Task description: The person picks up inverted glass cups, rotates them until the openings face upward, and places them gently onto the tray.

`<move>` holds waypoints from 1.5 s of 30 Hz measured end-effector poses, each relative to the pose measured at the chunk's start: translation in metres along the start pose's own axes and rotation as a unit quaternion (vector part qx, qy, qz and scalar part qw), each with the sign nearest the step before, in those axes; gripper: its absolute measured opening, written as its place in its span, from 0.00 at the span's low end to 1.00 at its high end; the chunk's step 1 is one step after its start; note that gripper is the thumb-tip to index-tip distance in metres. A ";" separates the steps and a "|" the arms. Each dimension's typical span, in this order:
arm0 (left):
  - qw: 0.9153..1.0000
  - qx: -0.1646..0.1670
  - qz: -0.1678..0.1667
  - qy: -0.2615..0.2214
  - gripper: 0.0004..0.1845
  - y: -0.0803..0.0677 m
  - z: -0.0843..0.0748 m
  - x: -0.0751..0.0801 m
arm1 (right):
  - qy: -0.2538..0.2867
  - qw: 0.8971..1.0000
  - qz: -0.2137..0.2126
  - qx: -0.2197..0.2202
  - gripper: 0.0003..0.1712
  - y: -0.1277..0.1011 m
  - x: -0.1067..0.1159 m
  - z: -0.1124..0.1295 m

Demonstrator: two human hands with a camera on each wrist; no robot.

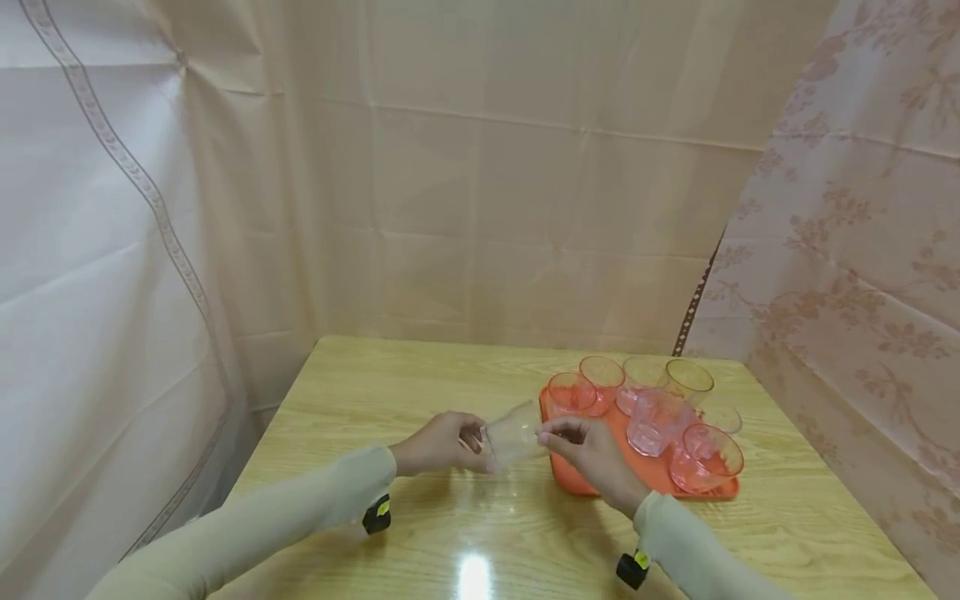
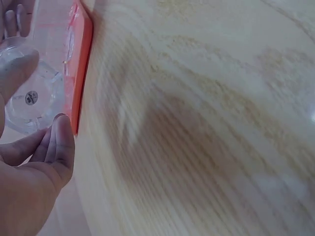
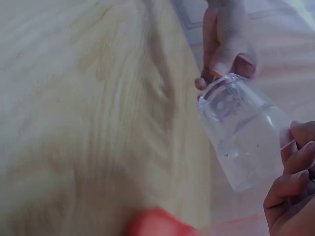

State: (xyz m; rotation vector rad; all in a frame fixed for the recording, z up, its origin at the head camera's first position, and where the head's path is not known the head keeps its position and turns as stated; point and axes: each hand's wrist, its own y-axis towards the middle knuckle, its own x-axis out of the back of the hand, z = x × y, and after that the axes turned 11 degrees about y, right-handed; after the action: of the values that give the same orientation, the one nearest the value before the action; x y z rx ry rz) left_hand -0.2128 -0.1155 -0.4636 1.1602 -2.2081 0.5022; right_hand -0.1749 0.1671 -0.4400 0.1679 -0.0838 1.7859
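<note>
A clear tumbler point(image 1: 516, 435) is held sideways above the table between both hands. My left hand point(image 1: 442, 446) grips its base end; in the left wrist view the fingers and thumb point(image 2: 19, 73) reach around the base, which bears a small round mark. With thumb and fingertips, my right hand point(image 1: 592, 458) pinches the rim end. The right wrist view shows the tumbler point(image 3: 246, 132) tilted, see-through, with nothing visible inside it. Just beyond the right hand is an orange-red tray point(image 1: 573, 479) carrying several tumblers.
On the tray stand red-tinted tumblers point(image 1: 705, 458), a pinkish one point(image 1: 660, 423), a yellow-rimmed one point(image 1: 688, 382) and clear ones. The tray sits on the right of the wood-grain table point(image 1: 390, 383). Light curtains point(image 1: 480, 167) hang behind and at both sides.
</note>
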 end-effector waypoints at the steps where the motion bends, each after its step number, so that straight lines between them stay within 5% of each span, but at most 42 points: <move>1: 1.000 -0.004 0.000 0.002 0.36 0.000 0.000 -0.001 | -0.018 1.000 0.007 0.018 0.16 -0.001 0.001 0.002; 6: 1.000 -0.018 -0.001 0.009 0.19 0.000 0.001 -0.008 | -0.094 0.990 0.017 0.099 0.10 -0.006 0.010 0.007; 13: 1.000 -0.009 -0.002 0.012 0.04 0.003 -0.003 -0.019 | -0.178 0.971 0.006 0.157 0.03 -0.015 0.027 0.012; 20: 1.000 -0.015 -0.003 0.010 0.07 0.013 -0.010 -0.033 | -0.251 0.947 0.002 0.199 0.02 -0.022 0.043 0.012; 45: 1.000 0.030 -0.005 0.002 0.08 0.039 -0.038 -0.072 | -0.327 0.907 -0.029 0.263 0.12 -0.033 0.083 0.001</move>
State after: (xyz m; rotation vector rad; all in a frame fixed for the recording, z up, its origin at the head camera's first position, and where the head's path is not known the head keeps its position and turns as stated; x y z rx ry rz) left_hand -0.2002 -0.0280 -0.4840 1.1987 -2.1966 0.5708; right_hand -0.1600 0.2541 -0.4274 1.1454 -0.0723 1.5884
